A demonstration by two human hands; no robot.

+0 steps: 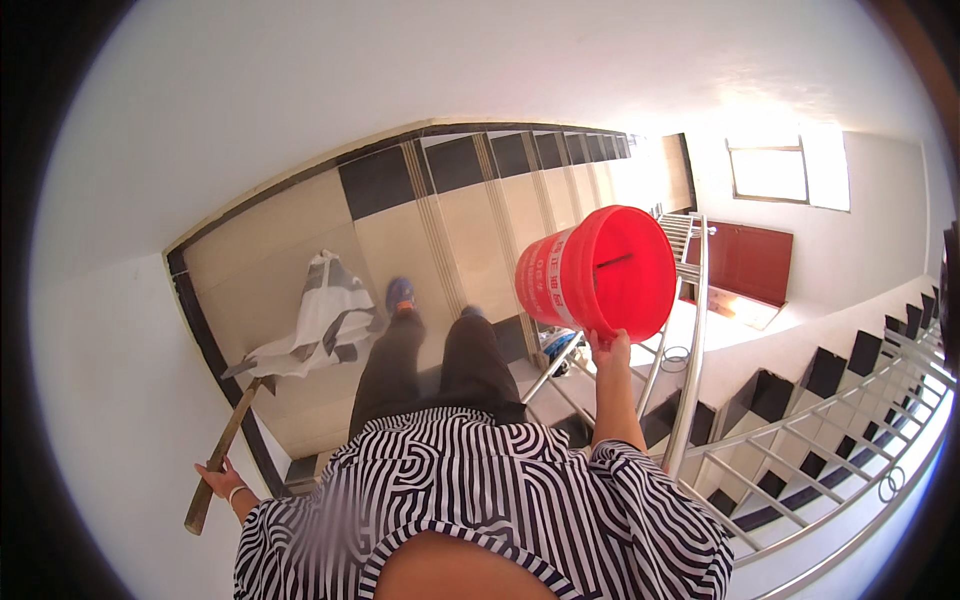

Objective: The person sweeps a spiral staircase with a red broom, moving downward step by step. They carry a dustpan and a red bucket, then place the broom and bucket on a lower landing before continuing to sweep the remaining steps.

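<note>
My left hand (221, 478), at the left, is closed around the wooden handle (225, 442) of a long-handled tool. The tool's small dark metal head is at the far end, beside a crumpled white and grey plastic sack (330, 319); whether they touch I cannot tell. My right hand (609, 346) grips the rim of a red plastic bucket (544, 281) that bears writing. The bucket is tilted, its mouth facing right, and a thin dark item shows inside it. My feet are on beige tiles between the sack and the bucket.
Beige and black tiled steps (450, 217) run from my feet towards the upper right. A stainless steel railing (694, 352) stands to my right, with another flight (810, 405) beyond it. White walls, a window (769, 172) and a dark red door (754, 259) are in view.
</note>
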